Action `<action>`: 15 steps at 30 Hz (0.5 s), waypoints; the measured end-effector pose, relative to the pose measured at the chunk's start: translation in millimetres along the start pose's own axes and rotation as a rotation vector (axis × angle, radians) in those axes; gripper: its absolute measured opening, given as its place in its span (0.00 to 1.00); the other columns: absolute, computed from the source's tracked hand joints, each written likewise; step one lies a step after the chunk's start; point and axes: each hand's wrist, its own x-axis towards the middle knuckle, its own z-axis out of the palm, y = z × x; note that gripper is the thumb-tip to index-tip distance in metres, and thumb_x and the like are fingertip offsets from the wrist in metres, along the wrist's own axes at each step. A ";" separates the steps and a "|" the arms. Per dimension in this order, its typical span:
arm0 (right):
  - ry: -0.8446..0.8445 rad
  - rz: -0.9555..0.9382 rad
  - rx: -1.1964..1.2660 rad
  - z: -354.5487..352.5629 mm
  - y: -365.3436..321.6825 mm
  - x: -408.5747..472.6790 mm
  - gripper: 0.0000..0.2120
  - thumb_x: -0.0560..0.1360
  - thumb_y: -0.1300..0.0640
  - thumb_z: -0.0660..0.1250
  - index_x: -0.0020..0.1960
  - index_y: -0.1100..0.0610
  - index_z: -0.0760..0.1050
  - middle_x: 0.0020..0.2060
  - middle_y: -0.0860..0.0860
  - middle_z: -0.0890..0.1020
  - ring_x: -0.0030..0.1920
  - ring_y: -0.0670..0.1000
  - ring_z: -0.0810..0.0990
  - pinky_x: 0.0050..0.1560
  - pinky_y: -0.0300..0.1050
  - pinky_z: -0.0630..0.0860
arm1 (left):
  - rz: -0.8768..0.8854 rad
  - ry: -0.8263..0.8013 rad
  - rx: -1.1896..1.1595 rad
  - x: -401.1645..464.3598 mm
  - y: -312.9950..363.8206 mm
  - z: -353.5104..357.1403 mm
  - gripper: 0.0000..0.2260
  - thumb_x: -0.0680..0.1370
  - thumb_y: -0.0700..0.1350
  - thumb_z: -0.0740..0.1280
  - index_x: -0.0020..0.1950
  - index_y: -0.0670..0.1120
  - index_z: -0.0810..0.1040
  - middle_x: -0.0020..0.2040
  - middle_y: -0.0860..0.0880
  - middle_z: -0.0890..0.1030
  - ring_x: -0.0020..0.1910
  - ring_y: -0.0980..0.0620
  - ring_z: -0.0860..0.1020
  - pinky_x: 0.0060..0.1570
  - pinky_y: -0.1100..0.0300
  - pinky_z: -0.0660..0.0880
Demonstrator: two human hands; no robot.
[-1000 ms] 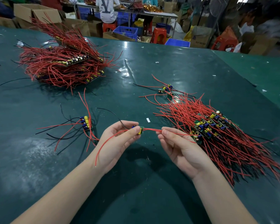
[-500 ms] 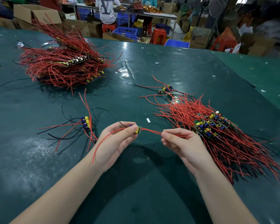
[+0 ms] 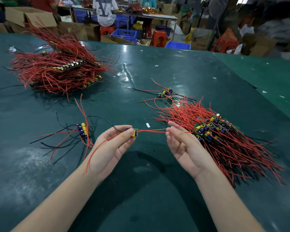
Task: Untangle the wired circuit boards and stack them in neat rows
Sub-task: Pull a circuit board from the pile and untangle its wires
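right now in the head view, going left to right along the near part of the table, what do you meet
small board cluster → left hand → held circuit board → right hand → stacked boards pile

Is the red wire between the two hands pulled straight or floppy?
Straight: the red wire runs taut from the board to the right hand.
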 end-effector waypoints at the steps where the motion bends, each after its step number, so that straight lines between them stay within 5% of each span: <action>1: -0.009 0.010 0.026 0.9 0.9 -0.2 0.15 0.60 0.63 0.75 0.47 0.59 0.85 0.38 0.53 0.83 0.37 0.46 0.84 0.36 0.33 0.79 | -0.002 -0.003 -0.004 -0.5 -0.2 0.6 0.04 0.67 0.40 0.72 0.40 0.44 0.85 0.40 0.47 0.84 0.40 0.56 0.82 0.43 0.66 0.78; 4: -0.015 0.066 0.071 3.5 6.8 -1.5 0.28 0.57 0.62 0.77 0.57 0.63 0.78 0.41 0.54 0.83 0.39 0.47 0.84 0.37 0.34 0.80 | 0.003 -0.001 -0.019 -1.0 -1.6 3.4 0.04 0.66 0.39 0.71 0.39 0.45 0.85 0.39 0.47 0.84 0.39 0.56 0.82 0.43 0.66 0.78; 9: -0.058 0.189 -0.034 9.9 19.9 -4.9 0.09 0.64 0.61 0.73 0.43 0.62 0.85 0.41 0.56 0.85 0.40 0.49 0.85 0.37 0.36 0.80 | 0.061 0.011 0.075 -2.4 -5.8 5.4 0.07 0.66 0.39 0.72 0.44 0.42 0.83 0.41 0.46 0.83 0.42 0.54 0.82 0.45 0.65 0.78; 15: -0.049 0.181 -0.167 14.9 27.6 -7.1 0.05 0.66 0.59 0.72 0.38 0.59 0.85 0.36 0.54 0.85 0.36 0.48 0.85 0.35 0.36 0.79 | 0.126 -0.036 0.295 -7.5 -9.3 9.0 0.10 0.64 0.44 0.75 0.43 0.47 0.84 0.41 0.47 0.83 0.42 0.53 0.82 0.48 0.63 0.78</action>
